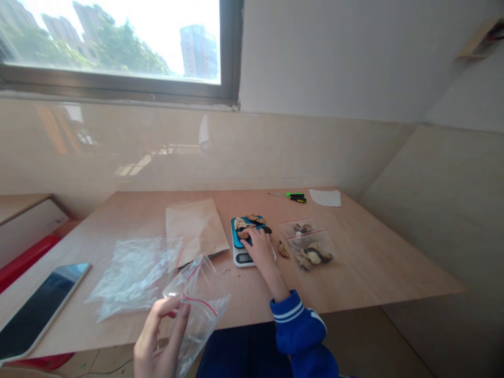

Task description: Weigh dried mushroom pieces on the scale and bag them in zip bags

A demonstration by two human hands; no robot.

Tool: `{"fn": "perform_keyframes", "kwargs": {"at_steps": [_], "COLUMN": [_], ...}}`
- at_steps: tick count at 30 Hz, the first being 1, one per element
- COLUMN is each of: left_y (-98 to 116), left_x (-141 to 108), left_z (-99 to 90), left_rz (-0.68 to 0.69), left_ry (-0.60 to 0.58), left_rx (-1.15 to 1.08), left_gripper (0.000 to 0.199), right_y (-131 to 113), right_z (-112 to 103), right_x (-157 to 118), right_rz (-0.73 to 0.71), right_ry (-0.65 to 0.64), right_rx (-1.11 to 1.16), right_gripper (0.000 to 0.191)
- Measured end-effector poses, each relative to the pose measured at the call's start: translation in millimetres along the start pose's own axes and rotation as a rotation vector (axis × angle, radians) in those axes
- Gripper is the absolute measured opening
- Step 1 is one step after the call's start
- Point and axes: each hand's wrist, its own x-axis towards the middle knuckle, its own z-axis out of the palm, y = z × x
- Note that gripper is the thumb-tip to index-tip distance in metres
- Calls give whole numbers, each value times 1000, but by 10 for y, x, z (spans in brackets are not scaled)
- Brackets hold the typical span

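My left hand (161,336) pinches a clear zip bag (200,310) with a red seal line, near its mouth; the bag hangs limp over the table's front edge. My right hand (258,244) reaches over a small kitchen scale (244,258) with a blue top. Its fingers close around brown dried mushroom pieces (243,235) on the scale; the exact grip is partly hidden. More pale and dark pieces (255,218) lie at the back of the scale. One loose brown piece (282,250) rests on the table just right of it.
Filled zip bags (315,255) lie at the right. A brown paper bag (197,228) and a pile of clear bags (129,268) lie left of the scale. A phone (43,304) is at far left. Screwdrivers (295,197) and white paper (326,198) lie at the back.
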Motion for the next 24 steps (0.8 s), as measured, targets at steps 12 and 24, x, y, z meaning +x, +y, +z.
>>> {"fn": "perform_keyframes", "kwargs": {"at_steps": [12, 24], "left_y": [1, 126], "left_x": [-3, -159], "left_z": [21, 275], "left_rz": [-25, 118], "left_ry": [-1, -149], "left_rx": [0, -44], "left_gripper": [34, 15], "right_y": [306, 823], "right_z": [-541, -793], "right_x": [-994, -1466], "right_rz": [262, 589], "right_ry": [51, -24], "right_rx": [447, 494], "right_gripper": [34, 52]}}
